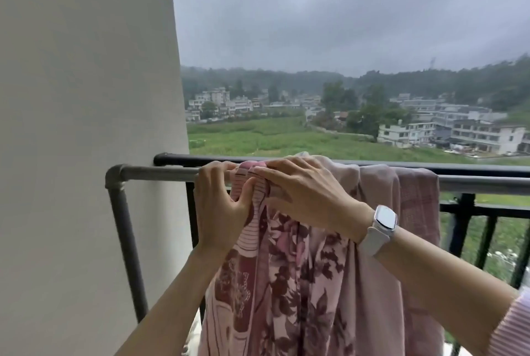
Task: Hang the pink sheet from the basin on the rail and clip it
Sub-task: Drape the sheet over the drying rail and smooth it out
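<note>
The pink sheet [301, 269], printed with dark red flowers, hangs bunched over the grey pipe rail [160, 173] and falls down out of view. My left hand [220, 206] grips the rail and pinches a fold of the sheet's top edge with the thumb. My right hand [304, 198], a white watch on its wrist, lies over the sheet on top of the rail with its fingers pressing the fabric. No clip or basin is in view.
A black balcony railing [473, 168] runs just behind the pipe rail. More pink cloth [415, 198] is draped over the rail to the right. A white wall [86, 126] fills the left. Fields and buildings lie far beyond.
</note>
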